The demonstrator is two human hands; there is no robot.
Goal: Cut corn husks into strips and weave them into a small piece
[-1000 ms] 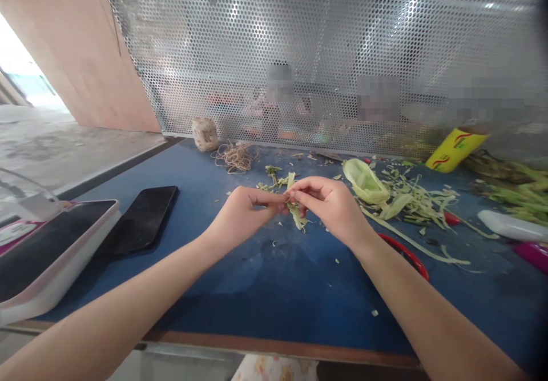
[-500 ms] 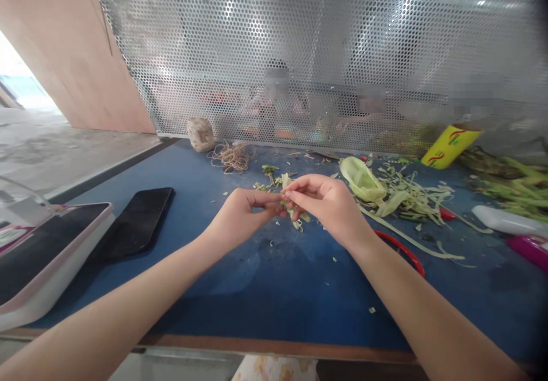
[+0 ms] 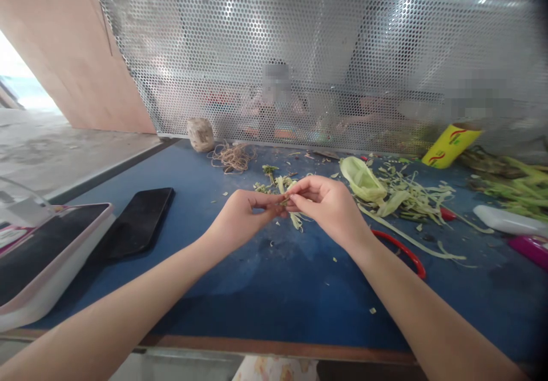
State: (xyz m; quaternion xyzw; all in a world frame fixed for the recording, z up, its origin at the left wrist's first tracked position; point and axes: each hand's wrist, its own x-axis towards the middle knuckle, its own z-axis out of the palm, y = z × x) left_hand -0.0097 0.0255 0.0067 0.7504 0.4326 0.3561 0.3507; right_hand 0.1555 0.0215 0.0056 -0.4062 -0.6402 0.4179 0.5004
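Observation:
My left hand [image 3: 244, 212] and my right hand [image 3: 331, 205] meet fingertip to fingertip above the middle of the blue table. Both are closed in a pinch on a small brownish-green plant strip [image 3: 284, 200], mostly covered by my fingers. Just behind and beneath them lie pale green shreds [image 3: 297, 221] and small green sprigs [image 3: 269, 171]. To the right of my right hand rests a cupped pale green husk [image 3: 363, 180] beside a heap of shredded husk [image 3: 413, 197]. A red loop handle [image 3: 411, 252] sticks out from beside my right forearm; its other end is hidden.
A black phone [image 3: 139, 221] and a white-rimmed case [image 3: 64, 267] lie at left. Tangled twine [image 3: 233, 158] and a pale roll [image 3: 200, 135] sit at the back, before a perforated metal screen [image 3: 240, 44]. At right are a yellow cup [image 3: 449, 147], green stalks [image 3: 518, 189] and a white-and-purple object [image 3: 509, 220].
My right fingertips have shifted slightly to the right, showing more of the strip between both pinches. My left hand is almost where it was.

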